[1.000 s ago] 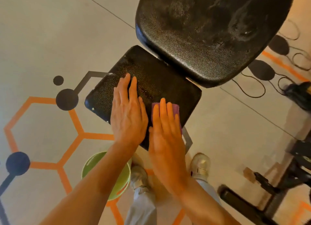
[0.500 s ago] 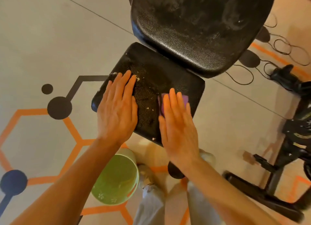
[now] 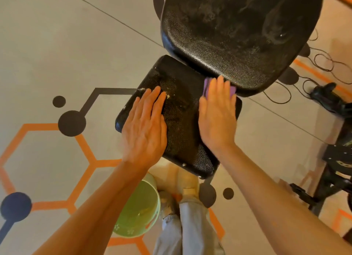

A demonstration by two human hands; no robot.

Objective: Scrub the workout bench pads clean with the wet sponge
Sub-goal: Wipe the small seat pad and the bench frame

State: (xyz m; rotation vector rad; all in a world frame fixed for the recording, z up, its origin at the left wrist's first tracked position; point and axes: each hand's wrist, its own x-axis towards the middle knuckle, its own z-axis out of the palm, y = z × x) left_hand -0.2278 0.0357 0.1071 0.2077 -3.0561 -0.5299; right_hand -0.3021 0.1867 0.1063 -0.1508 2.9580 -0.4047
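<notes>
The black seat pad (image 3: 181, 109) of the workout bench lies below me, flecked with pale crumbs and foam. Behind it rises the black back pad (image 3: 238, 29), smeared with wet streaks. My left hand (image 3: 145, 127) rests flat on the seat pad's left side, fingers together, holding nothing. My right hand (image 3: 217, 115) presses flat on a purple sponge (image 3: 206, 86) at the seat pad's far right corner, just under the back pad's lower edge. Most of the sponge is hidden beneath my fingers.
A light green bucket (image 3: 141, 209) stands on the floor under my left forearm, beside my legs and shoes. Black bench frame parts (image 3: 331, 180) and loose cables (image 3: 323, 64) lie to the right. The grey floor carries orange hexagon lines and dark dots.
My right hand has pushed the sponge from the seat pad's near edge up to its far right corner. My left hand stays flat on the pad's left side.
</notes>
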